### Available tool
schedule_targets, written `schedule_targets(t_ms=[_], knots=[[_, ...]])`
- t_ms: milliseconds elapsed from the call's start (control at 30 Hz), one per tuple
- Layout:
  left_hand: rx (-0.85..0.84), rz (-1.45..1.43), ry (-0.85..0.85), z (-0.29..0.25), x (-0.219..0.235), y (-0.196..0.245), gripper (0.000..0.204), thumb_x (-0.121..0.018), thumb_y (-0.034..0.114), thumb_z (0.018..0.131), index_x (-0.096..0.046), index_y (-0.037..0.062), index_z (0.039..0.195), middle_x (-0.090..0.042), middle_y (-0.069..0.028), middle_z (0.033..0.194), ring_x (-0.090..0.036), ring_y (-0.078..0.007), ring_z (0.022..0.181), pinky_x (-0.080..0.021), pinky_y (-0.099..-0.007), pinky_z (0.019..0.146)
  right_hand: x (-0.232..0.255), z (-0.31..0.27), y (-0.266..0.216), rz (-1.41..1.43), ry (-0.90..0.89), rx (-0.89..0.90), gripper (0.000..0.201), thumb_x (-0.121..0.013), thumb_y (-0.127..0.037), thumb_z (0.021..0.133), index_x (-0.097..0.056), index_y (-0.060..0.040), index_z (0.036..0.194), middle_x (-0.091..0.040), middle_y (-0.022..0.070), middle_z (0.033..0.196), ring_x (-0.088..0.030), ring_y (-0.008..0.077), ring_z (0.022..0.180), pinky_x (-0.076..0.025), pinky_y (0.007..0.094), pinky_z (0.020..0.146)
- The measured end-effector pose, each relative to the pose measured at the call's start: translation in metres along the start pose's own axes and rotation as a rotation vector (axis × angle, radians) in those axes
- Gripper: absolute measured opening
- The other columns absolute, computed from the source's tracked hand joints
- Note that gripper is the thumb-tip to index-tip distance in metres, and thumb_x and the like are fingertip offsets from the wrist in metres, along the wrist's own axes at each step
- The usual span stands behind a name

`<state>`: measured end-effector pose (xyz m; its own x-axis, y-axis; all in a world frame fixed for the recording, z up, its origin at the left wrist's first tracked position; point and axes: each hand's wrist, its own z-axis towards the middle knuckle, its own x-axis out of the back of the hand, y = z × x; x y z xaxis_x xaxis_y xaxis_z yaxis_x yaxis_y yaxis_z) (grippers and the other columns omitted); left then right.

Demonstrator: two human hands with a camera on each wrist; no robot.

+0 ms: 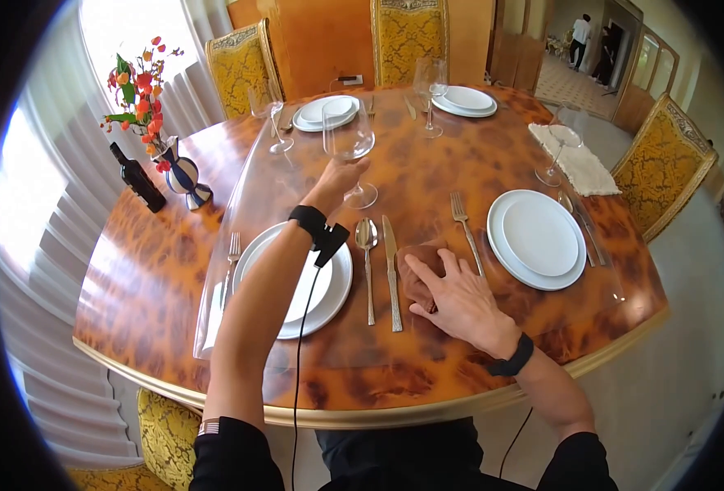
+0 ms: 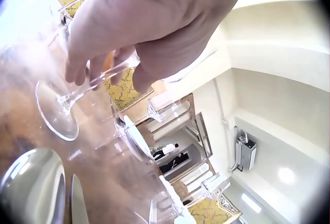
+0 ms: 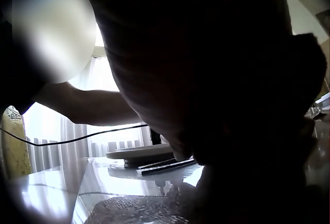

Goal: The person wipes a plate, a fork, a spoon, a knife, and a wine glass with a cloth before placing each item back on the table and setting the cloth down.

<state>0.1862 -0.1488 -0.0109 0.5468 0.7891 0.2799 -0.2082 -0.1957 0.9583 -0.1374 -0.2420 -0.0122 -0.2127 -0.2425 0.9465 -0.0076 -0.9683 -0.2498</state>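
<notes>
In the head view, the left hand (image 1: 335, 188) grips the stem of a wine glass (image 1: 349, 139), just below its bowl. The left wrist view shows that hand (image 2: 149, 23) with fingers and thumb about the stem, and the round glass foot (image 2: 56, 111) beneath. A folded brown cloth (image 1: 411, 288) lies right of a knife (image 1: 391, 274) and a spoon (image 1: 367, 237). Over the cloth the right hand (image 1: 464, 303) rests with its fingers spread, thumb near the cloth's lower edge. Up close in the right wrist view, that hand (image 3: 154, 74) is mostly dark.
Stacked white plates (image 1: 542, 237) and a fork (image 1: 465, 221) lie at the right; another stack (image 1: 337, 303) is under the left forearm. A dark bottle (image 1: 139, 180) and flower vase (image 1: 186, 180) stand at the left. More glasses (image 1: 430, 106) stand farther back.
</notes>
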Motion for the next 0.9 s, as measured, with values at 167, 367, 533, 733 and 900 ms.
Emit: schedule_targets(t_ms=[167,367,533,733,900], knots=[[-0.181,-0.026,0.14,0.029,-0.011,-0.012,0.028,-0.06,0.025,0.099,-0.069,-0.0003,0.102,-0.072,-0.0122,0.088,-0.066,-0.021,0.078,-0.05,-0.0337,0.07,-0.022,0.012,0.017,0.022,-0.037,-0.02,0.049,-0.075,-0.014,0.083,-0.056,-0.012,0.128,-0.059,0.0196,0.112,-0.063,0.0404,0.099,-0.054,0.0462,0.082],[-0.596,0.473,0.38,-0.052,0.008,0.101,0.029,-0.055,0.026,0.099,-0.062,0.0016,0.114,-0.066,-0.0305,0.087,-0.064,-0.0485,0.085,-0.048,-0.0536,0.071,0.042,0.005,0.038,0.626,0.34,-0.074,0.029,-0.063,-0.002,0.086,-0.062,-0.0059,0.115,-0.072,0.0124,0.087,-0.072,0.0267,0.081,-0.054,0.0341,0.068],[-0.673,0.588,0.328,-0.172,0.024,0.125,0.037,-0.065,0.013,0.094,-0.05,0.0023,0.126,-0.062,-0.0243,0.071,-0.059,-0.0472,0.066,-0.042,-0.0525,0.059,0.15,-0.025,0.035,1.234,0.56,0.065,0.046,-0.058,0.001,0.091,-0.05,0.0013,0.136,-0.07,0.0061,0.096,-0.064,0.0075,0.078,-0.051,0.0195,0.072],[-0.55,0.399,0.035,-0.228,0.003,0.089,0.06,-0.08,0.025,0.082,-0.054,0.0073,0.133,-0.065,-0.02,0.072,-0.065,-0.0397,0.067,-0.049,-0.042,0.062,0.174,-0.013,0.009,1.169,0.147,-0.031,0.044,-0.057,0.004,0.087,-0.055,0.0038,0.131,-0.068,0.006,0.1,-0.062,0.0095,0.081,-0.048,0.0207,0.069],[-0.52,0.591,-0.002,-0.237,0.011,0.089,0.061,-0.083,0.035,0.073,-0.063,0.0079,0.124,-0.061,-0.0187,0.067,-0.06,-0.0383,0.063,-0.046,-0.0429,0.058,0.161,-0.006,-0.007,0.78,0.029,0.123,0.029,-0.061,0.004,0.089,-0.062,0.0015,0.118,-0.067,0.0009,0.079,-0.059,0.0073,0.062,-0.044,0.024,0.052]])
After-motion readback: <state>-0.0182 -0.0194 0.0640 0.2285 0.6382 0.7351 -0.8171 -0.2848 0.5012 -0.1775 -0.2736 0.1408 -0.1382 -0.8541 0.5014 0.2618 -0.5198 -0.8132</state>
